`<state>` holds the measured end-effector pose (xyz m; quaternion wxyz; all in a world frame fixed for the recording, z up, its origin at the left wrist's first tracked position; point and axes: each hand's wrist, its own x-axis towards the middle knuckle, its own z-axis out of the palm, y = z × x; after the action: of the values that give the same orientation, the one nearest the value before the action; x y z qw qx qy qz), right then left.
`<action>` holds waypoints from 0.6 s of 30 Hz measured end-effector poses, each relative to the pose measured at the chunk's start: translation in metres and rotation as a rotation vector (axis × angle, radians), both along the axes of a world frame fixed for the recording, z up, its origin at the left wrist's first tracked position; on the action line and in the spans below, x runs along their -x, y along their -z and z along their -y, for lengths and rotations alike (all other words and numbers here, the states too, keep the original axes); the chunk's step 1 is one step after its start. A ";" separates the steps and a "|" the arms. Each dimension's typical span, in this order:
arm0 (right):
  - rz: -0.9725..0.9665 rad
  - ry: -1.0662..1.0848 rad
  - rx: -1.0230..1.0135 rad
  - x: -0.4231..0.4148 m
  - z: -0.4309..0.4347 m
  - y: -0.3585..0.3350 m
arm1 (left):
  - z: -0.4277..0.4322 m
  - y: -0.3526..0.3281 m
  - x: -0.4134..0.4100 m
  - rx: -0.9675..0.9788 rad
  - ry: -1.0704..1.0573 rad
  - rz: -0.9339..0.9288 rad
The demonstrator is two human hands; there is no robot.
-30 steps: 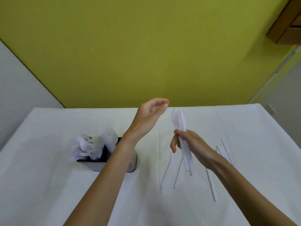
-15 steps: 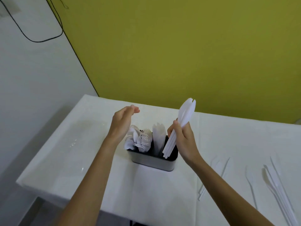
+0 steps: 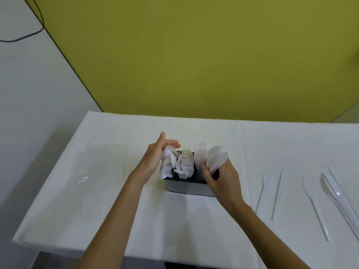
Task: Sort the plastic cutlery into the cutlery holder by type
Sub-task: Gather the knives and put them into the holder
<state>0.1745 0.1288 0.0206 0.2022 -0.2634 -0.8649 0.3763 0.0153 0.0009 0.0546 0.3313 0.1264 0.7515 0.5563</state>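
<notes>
Right hand [image 3: 223, 179] clamps fingers on knives [image 3: 215, 158] at right end of holder [image 3: 186, 188]; left hand [image 3: 153, 156], fingers straight, beside spoons [image 3: 168, 162] at its left. Loose cutlery [image 3: 272, 191] on desk [image 3: 97, 191] right of holder.

Grey metal cutlery holder [image 3: 186, 189] with dark inside, standing upright, white plastic spoons [image 3: 167, 162] crowded in its 9 o'clock compartment, forks [image 3: 186, 162] in the middle one, bunch of knives [image 3: 214, 159] blades up at its 3 o'clock end, loose knives [image 3: 265, 193] lying flat, well apart at 3 o'clock
</notes>
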 end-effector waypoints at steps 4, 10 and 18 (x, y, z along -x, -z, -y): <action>0.000 -0.021 -0.073 -0.003 0.005 -0.003 | 0.006 0.009 0.002 -0.063 -0.006 0.061; -0.231 0.078 -0.042 -0.002 0.004 -0.017 | 0.007 0.015 0.003 -0.097 -0.007 0.073; -0.155 -0.207 -0.401 0.030 -0.004 -0.027 | 0.008 0.017 0.004 -0.106 -0.009 0.081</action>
<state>0.1450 0.1333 0.0473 0.2764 -0.0982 -0.9267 0.2348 0.0116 -0.0073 0.0380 0.3519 0.1177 0.7076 0.6013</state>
